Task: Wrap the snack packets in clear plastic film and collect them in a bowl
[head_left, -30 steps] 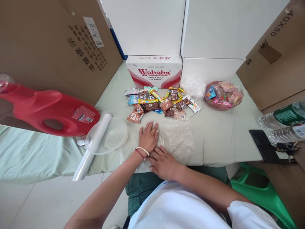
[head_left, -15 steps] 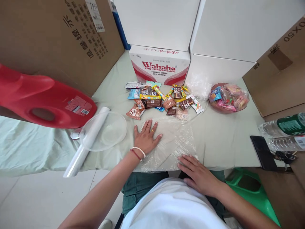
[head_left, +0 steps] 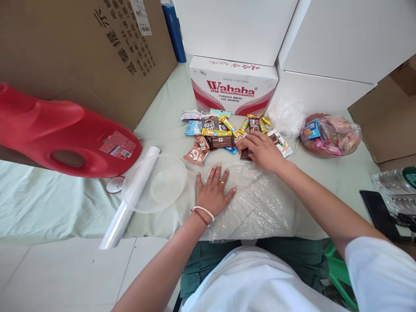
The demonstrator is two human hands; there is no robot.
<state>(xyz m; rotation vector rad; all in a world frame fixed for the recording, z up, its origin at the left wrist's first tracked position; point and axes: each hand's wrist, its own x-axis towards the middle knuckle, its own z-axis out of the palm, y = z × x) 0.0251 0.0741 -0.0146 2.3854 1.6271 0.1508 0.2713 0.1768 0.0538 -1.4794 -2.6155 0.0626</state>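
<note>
My left hand lies flat with fingers spread on the left part of a sheet of clear plastic film at the table's front edge. My right hand reaches over the film into a pile of wrapped snacks. Its fingers are loosely bent and apart, with the tips on or just above a brown wrapped snack; nothing is visibly gripped. Around it lie a chocolate bar, yellow stick sweets, a brown round-logo packet and a white packet. My right hand partly covers the pile's right side.
A clear round lid or dish rests over a clear film roll at left, beside a red jug. Behind stands a Wahaha box. Right are crumpled plastic, a snack bowl, a phone and bottles.
My right hand has moved from the film's front right corner, forward to the snacks. My left hand stays pressed on the film. The whole view has shifted somewhat.
</note>
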